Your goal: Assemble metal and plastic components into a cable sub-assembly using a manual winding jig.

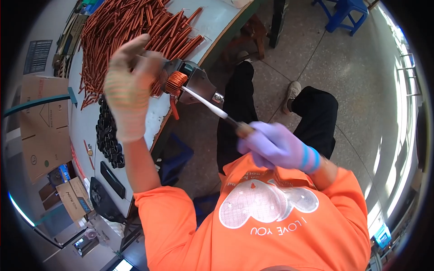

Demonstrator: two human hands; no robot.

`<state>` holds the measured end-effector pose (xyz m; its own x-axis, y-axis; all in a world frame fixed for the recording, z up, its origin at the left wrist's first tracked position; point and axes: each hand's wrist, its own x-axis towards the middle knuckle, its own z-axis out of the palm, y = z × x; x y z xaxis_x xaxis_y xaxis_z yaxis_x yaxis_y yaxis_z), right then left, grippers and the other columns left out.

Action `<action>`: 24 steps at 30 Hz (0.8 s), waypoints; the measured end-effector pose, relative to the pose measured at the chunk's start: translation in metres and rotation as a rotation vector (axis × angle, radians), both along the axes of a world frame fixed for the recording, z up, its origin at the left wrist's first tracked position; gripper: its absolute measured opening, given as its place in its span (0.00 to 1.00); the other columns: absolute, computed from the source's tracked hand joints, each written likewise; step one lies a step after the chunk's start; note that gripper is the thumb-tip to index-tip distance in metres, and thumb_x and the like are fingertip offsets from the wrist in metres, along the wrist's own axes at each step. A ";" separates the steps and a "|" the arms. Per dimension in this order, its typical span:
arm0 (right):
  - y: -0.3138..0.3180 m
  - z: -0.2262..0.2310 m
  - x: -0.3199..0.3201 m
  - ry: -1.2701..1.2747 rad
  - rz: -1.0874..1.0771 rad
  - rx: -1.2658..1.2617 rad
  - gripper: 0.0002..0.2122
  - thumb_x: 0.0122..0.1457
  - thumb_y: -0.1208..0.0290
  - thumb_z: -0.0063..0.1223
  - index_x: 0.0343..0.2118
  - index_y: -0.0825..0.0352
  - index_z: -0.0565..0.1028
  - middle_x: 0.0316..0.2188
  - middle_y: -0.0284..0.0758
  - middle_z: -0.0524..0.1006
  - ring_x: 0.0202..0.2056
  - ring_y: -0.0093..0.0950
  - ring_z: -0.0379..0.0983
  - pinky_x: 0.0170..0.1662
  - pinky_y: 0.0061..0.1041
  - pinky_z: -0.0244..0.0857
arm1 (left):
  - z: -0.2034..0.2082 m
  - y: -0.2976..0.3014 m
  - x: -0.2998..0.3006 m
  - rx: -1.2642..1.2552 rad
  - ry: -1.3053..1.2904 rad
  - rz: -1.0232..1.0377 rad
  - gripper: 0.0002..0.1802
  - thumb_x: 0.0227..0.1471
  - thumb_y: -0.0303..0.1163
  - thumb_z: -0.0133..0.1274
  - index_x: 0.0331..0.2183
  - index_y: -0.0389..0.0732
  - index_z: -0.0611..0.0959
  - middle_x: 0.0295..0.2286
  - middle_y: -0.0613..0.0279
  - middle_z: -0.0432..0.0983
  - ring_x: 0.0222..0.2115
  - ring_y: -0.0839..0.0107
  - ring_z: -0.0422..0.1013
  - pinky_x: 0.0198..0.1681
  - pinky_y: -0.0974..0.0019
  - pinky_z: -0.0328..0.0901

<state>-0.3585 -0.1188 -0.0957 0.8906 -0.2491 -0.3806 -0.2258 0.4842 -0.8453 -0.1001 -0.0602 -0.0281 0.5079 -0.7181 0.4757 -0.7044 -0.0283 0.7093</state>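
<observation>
My right hand (275,145), in a lavender glove, is closed round the wooden handle of a rod tool (205,103) with a long white shaft. The shaft's tip meets a copper wire coil (176,83) on a dark metal fixture (199,86) at the table edge. From the coil hangs a reddish-orange lead (174,108). Beside the coil's left side is my left hand (129,86), in a pale striped glove with bare fingertips. Its index finger stretches away and the other fingers are bent, slightly blurred; nothing shows in its grasp.
A large heap of reddish-orange rods (140,27) covers the far table. Black ring-like parts (107,140) lie in a cluster nearer me, beside a black tray (112,179). Cardboard boxes (45,122) stand at left. A blue stool (346,13) stands on the floor at far right.
</observation>
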 end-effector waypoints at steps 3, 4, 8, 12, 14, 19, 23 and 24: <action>0.013 0.000 -0.055 0.004 0.036 0.098 0.16 0.68 0.66 0.37 0.25 0.68 0.72 0.13 0.28 0.69 0.13 0.19 0.61 0.18 0.17 0.53 | 0.007 0.005 -0.004 -0.034 0.113 -0.144 0.14 0.44 0.30 0.63 0.37 0.44 0.85 0.43 0.68 0.77 0.48 0.71 0.69 0.52 0.68 0.64; 0.014 0.003 -0.061 0.020 0.077 0.276 0.17 0.68 0.66 0.36 0.26 0.68 0.72 0.13 0.29 0.69 0.13 0.18 0.60 0.18 0.16 0.53 | 0.008 0.003 -0.010 -0.055 -0.179 -0.197 0.15 0.46 0.31 0.62 0.39 0.43 0.84 0.44 0.67 0.77 0.48 0.70 0.69 0.54 0.67 0.63; 0.010 -0.002 -0.032 0.037 0.080 0.334 0.18 0.68 0.62 0.37 0.26 0.68 0.73 0.12 0.30 0.68 0.12 0.18 0.58 0.16 0.16 0.51 | 0.000 -0.007 -0.019 -0.126 -1.060 -0.339 0.18 0.51 0.33 0.61 0.44 0.38 0.81 0.46 0.62 0.77 0.50 0.64 0.69 0.59 0.62 0.60; -0.010 0.016 0.043 -0.013 0.052 0.227 0.17 0.67 0.64 0.37 0.27 0.68 0.74 0.12 0.30 0.68 0.12 0.18 0.58 0.17 0.19 0.53 | -0.040 -0.002 0.028 -0.003 -0.066 0.012 0.11 0.43 0.28 0.62 0.35 0.45 0.86 0.44 0.63 0.76 0.48 0.65 0.70 0.55 0.62 0.62; -0.003 0.005 0.019 -0.005 0.025 0.026 0.15 0.66 0.66 0.40 0.26 0.68 0.73 0.14 0.30 0.70 0.15 0.20 0.62 0.19 0.20 0.56 | -0.029 0.003 0.020 -0.040 -0.045 -0.006 0.11 0.43 0.28 0.62 0.35 0.44 0.86 0.44 0.62 0.76 0.48 0.65 0.70 0.55 0.62 0.61; 0.020 -0.002 -0.062 -0.143 -0.089 -0.094 0.12 0.65 0.67 0.44 0.26 0.68 0.73 0.16 0.30 0.71 0.18 0.24 0.66 0.24 0.23 0.63 | -0.019 0.002 0.002 -0.148 0.049 -0.070 0.11 0.44 0.28 0.62 0.35 0.43 0.86 0.45 0.62 0.75 0.48 0.65 0.69 0.54 0.63 0.61; 0.016 -0.004 -0.026 -0.030 0.005 -0.034 0.16 0.67 0.62 0.42 0.25 0.67 0.73 0.14 0.30 0.69 0.14 0.22 0.62 0.20 0.19 0.58 | -0.033 -0.004 0.008 -0.104 0.098 -0.033 0.12 0.43 0.28 0.62 0.35 0.42 0.86 0.47 0.62 0.74 0.49 0.66 0.68 0.53 0.66 0.61; 0.003 0.001 0.000 0.090 0.063 0.183 0.18 0.67 0.60 0.41 0.25 0.67 0.72 0.13 0.30 0.68 0.13 0.21 0.61 0.18 0.19 0.56 | -0.035 -0.008 0.011 -0.092 0.102 -0.030 0.12 0.42 0.28 0.62 0.35 0.42 0.86 0.47 0.62 0.74 0.49 0.66 0.68 0.53 0.66 0.61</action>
